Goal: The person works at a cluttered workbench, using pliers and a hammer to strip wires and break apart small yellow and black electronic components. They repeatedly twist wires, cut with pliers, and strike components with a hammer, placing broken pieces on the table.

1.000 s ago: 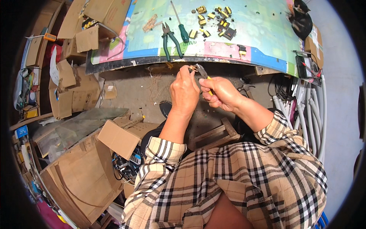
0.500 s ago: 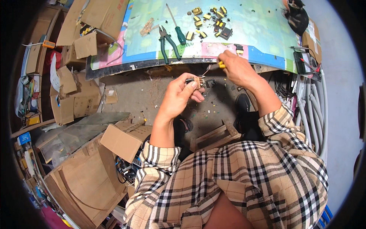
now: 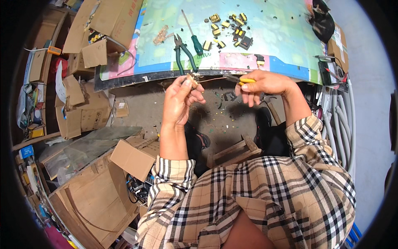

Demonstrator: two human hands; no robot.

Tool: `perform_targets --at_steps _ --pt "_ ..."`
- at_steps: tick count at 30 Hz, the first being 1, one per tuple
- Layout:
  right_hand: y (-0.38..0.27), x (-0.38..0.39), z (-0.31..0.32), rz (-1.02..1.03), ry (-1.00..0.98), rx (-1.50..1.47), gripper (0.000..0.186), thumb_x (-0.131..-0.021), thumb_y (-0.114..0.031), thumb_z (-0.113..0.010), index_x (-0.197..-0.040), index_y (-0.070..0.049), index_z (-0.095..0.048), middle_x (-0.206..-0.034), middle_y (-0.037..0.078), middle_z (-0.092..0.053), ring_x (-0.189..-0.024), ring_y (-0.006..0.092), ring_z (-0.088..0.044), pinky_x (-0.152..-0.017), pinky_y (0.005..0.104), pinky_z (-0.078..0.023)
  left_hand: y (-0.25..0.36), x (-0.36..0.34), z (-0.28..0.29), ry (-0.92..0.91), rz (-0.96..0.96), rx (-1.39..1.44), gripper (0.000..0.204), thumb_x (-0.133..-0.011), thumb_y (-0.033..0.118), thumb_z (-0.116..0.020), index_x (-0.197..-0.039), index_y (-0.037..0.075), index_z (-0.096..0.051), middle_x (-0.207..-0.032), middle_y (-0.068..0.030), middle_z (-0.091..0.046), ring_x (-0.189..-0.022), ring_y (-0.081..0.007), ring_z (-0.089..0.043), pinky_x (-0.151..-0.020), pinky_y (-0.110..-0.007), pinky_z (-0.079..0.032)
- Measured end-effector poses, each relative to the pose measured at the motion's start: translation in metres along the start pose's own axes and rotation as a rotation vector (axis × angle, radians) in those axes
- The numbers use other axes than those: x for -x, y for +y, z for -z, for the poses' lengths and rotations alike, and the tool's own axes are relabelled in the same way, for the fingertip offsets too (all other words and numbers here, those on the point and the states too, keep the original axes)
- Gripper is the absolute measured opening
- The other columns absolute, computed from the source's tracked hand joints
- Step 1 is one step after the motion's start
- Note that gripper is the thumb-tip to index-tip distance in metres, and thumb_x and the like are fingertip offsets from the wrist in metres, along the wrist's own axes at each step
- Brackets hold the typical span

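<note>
In front of the table edge, my left hand (image 3: 177, 101) is closed, pinching a small copper-wound coil (image 3: 191, 79) with metal pins between thumb and fingers. A thin copper wire (image 3: 213, 79) stretches from the coil to the right. Its other end meets the jaws of small yellow-handled pliers (image 3: 248, 80). My right hand (image 3: 267, 84) is wrapped round those handles, partly hiding them. Beyond my left hand, green-handled pliers (image 3: 185, 54) and a green-handled screwdriver (image 3: 196, 42) lie on the table.
Several small yellow-and-black transformers (image 3: 239, 33) lie scattered on the patterned table mat (image 3: 166, 58), near a tangle of copper wire (image 3: 161, 35). A cat (image 3: 322, 25) sits at the far right. A wooden stool (image 3: 236, 151), a hammer (image 3: 271, 110) and cardboard boxes (image 3: 93, 108) are below and around.
My left hand has moved left and slightly up with the coil. The right hand has come down and turned with the pliers, and the copper wire now spans a wider gap between them.
</note>
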State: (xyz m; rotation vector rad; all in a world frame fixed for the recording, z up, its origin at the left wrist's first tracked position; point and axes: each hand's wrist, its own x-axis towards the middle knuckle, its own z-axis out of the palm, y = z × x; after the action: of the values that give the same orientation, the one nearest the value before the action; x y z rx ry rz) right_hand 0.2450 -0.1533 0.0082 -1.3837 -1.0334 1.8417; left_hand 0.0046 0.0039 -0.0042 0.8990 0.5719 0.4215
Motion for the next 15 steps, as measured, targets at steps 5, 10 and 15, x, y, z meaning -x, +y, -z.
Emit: perform_targets --at_steps 5,10,15 --pt "0.002 -0.014 -0.01 0.001 0.05 0.13 0.037 -0.1 -0.03 -0.048 -0.113 0.003 -0.058 -0.095 0.008 -0.064 -0.088 0.0148 -0.065 -0.069 0.0277 -0.054 -0.003 -0.009 0.006 0.135 -0.039 0.119 0.022 -0.096 0.016 -0.055 -0.103 -0.004 -0.054 -0.087 -0.019 -0.065 -0.066 -0.0186 -0.067 -0.063 -0.032 -0.06" --pt "0.002 -0.015 -0.014 0.039 0.003 0.067 0.04 -0.099 -0.03 -0.05 -0.122 0.004 -0.054 -0.103 0.009 -0.063 -0.095 0.0156 -0.062 -0.073 0.0289 -0.054 -0.01 -0.015 -0.004 0.381 -0.222 -0.3 0.017 -0.097 0.011 -0.052 -0.102 -0.005 -0.055 -0.083 -0.0145 -0.064 -0.065 -0.016 -0.065 -0.06 -0.03 -0.057" --pt "0.001 -0.015 -0.013 0.003 -0.042 -0.049 0.044 -0.099 -0.03 -0.051 -0.123 0.006 -0.053 -0.103 0.012 -0.064 -0.095 0.02 -0.066 -0.071 0.0296 -0.056 -0.01 -0.013 -0.014 0.57 -0.437 -0.787 0.013 -0.095 0.007 -0.052 -0.1 -0.003 -0.059 -0.071 -0.0079 -0.065 -0.061 -0.0161 -0.066 -0.057 -0.029 -0.051"
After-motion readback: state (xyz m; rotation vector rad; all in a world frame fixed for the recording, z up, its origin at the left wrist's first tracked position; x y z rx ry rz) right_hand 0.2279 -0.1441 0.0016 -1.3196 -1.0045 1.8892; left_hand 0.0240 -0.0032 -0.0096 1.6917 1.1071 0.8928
